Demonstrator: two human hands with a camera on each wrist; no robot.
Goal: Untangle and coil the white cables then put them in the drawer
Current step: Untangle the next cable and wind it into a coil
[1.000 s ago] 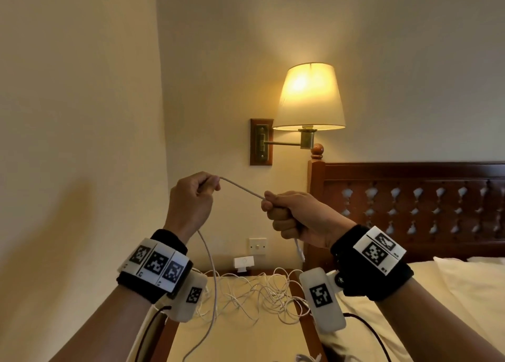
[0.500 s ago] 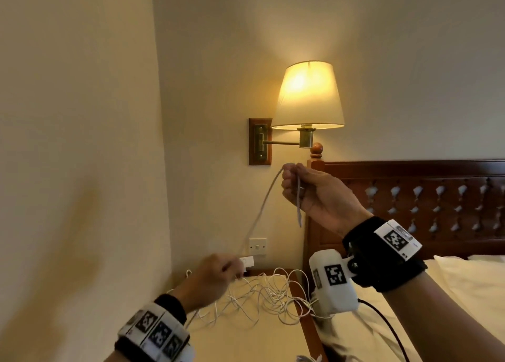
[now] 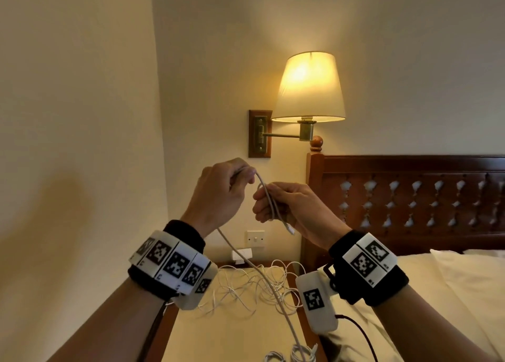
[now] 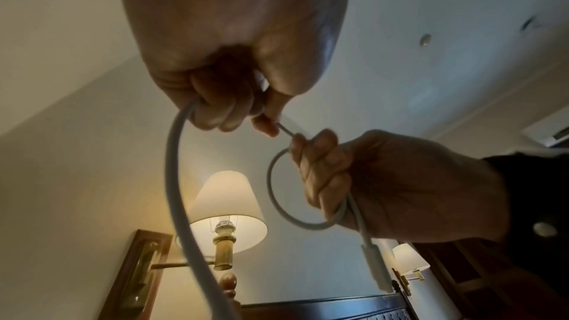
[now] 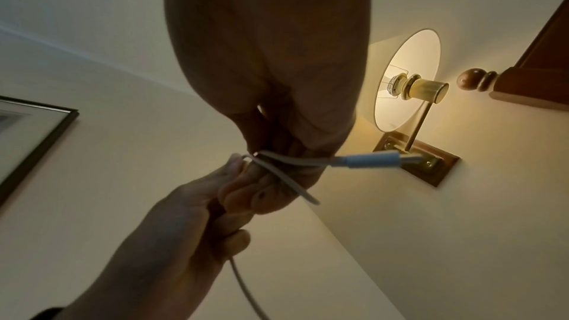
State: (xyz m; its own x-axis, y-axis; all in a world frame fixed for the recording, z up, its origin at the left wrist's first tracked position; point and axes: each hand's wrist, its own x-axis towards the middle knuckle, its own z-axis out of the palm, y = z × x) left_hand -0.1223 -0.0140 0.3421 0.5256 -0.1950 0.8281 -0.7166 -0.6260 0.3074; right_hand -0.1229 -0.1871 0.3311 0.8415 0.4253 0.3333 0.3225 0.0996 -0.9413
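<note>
The grip of the right hand [image 3: 289, 211] was curled around a small round loop of the white cable [image 3: 269, 205], its plug end hanging just below the fingers; the grip of the left hand [image 3: 221, 194], almost touching the right one, pinched the same cable between thumb and forefinger. From the left hand the smooth, round cable ran down toward the desk [image 3: 235, 331], a pale-topped surface with a reddish wooden edge, standing below the wall lamp [image 3: 308, 88]. On it, also below the lamp, lay a loose tangle of thin white cables [image 3: 257, 285], and at its near edge two small coils [image 3: 289, 356]. The lamp had a cream, cone-shaped fabric shade, lit, on a brass arm and a wooden plate. Right of the lamp stood a dark carved wooden headboard [image 3: 410, 197] over a bed [image 3: 442, 285] with pale linen. The walls were plain cream.
</note>
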